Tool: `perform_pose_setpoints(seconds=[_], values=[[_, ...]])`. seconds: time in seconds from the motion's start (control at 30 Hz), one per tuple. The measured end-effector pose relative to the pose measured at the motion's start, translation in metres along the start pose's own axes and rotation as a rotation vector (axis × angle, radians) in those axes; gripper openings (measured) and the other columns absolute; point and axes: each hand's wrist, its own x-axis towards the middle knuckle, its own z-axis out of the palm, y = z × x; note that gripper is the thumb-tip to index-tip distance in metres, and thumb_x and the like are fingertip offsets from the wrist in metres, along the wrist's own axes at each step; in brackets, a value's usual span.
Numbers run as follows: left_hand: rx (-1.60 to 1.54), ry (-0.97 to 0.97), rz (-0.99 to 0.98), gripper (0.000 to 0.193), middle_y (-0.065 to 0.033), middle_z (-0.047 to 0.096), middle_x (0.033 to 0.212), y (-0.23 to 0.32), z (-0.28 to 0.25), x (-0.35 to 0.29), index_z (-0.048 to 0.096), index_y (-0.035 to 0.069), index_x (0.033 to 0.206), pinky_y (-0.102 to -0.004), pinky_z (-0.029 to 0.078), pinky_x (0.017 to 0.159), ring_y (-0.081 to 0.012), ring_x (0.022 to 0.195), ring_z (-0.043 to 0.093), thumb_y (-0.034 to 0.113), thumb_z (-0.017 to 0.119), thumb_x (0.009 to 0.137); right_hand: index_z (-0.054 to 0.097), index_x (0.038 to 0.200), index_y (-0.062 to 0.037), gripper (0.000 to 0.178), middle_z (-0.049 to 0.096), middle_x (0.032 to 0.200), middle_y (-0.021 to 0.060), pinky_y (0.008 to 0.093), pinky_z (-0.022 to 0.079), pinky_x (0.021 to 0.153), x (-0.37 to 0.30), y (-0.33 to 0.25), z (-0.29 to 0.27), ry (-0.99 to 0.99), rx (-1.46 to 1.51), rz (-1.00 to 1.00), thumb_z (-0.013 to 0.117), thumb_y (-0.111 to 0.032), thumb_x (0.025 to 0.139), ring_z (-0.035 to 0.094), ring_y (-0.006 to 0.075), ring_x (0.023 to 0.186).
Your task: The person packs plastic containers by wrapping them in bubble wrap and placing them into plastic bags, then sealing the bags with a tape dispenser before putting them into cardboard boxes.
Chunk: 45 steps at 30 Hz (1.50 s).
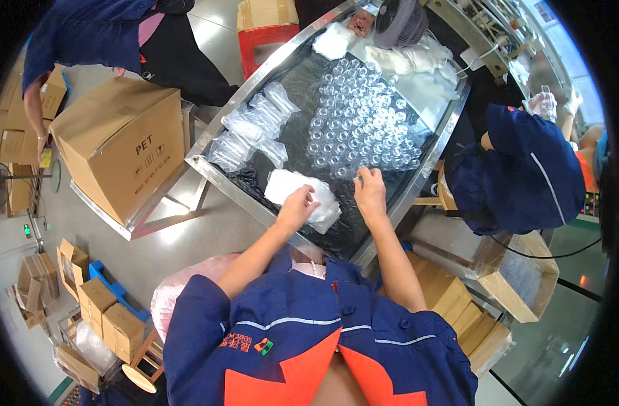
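My left hand (297, 209) rests over a stack of thin white sheets or cloths (326, 213) at the near edge of the metal-rimmed table (223, 183). Its fingers are loosely bent and slightly apart, with nothing seen in them. To the right, my right hand (371, 195) has its thumb and fingers curled in a pinch beside the near edge of a dense group of clear round-mouthed plastic bottles (363, 122). Whatever lies between those fingertips, if anything, is too small to make out. The bottles stand close together on black plastic film.
Clear plastic bags with contents (258, 122) lie on the table's left side. A grey fan (400, 24) and a white bundle (334, 40) are at the far end. A large cardboard box (120, 145) stands left. One co-worker (526, 169) sits right; another (96, 34) is far left.
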Motion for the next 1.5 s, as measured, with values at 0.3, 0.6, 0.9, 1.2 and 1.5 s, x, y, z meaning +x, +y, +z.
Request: perform_pose_setpoints(seconds=[0.3,0.6,0.9,1.2,1.5], values=[[0.215,0.036,-0.05,0.026,-0.0188,0.066,0.079,-0.012,0.01,-0.009,0.052,0.002,0.092,-0.0429,0.05,0.067,-0.0359,0.075,0.065,0.007,0.07,0.074,0.058,0.103,0.0023,0.028,0.058,0.096,0.0051,0.0224,0.047,0.077,-0.051,-0.046,-0.121,-0.031,1.05,0.054,0.059,0.015,0.078,0.057,0.0098,0.086],[-0.124,0.038,-0.165,0.016,-0.0057,0.065,0.073,0.028,-0.009,-0.019,0.057,0.002,0.08,-0.0233,0.05,0.057,-0.008,0.063,0.06,0.004,0.072,0.075,0.057,0.104,0.0036,0.035,0.054,0.105,0.0125,0.0287,0.047,0.082,-0.075,-0.066,-0.171,0.123,1.23,-0.305,0.057,0.022,0.074,0.057,0.0182,0.094],[-0.548,0.043,-0.171,0.01,0.0009,0.062,0.077,0.05,-0.025,-0.027,0.062,0.001,0.087,-0.0202,0.047,0.064,-0.0053,0.068,0.057,0.001,0.068,0.079,0.056,0.104,0.0055,0.028,0.055,0.105,0.0122,0.0273,0.046,0.08,-0.08,-0.075,-0.169,0.07,1.297,-0.294,0.059,0.016,0.078,0.056,0.016,0.092],[-0.828,-0.02,0.016,0.03,-0.0017,0.059,0.098,0.138,-0.053,-0.043,0.059,0.001,0.109,-0.0213,0.046,0.076,-0.007,0.085,0.057,-0.002,0.066,0.08,0.054,0.101,0.0004,0.01,0.053,0.124,0.0154,0.0302,0.042,0.093,-0.09,-0.093,-0.134,-0.17,1.467,-0.017,0.049,-0.005,0.094,0.051,0.0158,0.111],[-1.09,-0.146,0.023,0.051,-0.0044,0.06,0.105,0.153,-0.05,-0.047,0.05,-0.003,0.128,-0.0229,0.047,0.082,-0.0084,0.091,0.056,-0.006,0.065,0.079,0.034,0.104,-0.0019,0.011,0.053,0.118,0.0268,0.0433,0.05,0.09,-0.096,-0.079,-0.122,-0.085,1.591,0.037,0.037,-0.011,0.099,0.059,0.0316,0.106]])
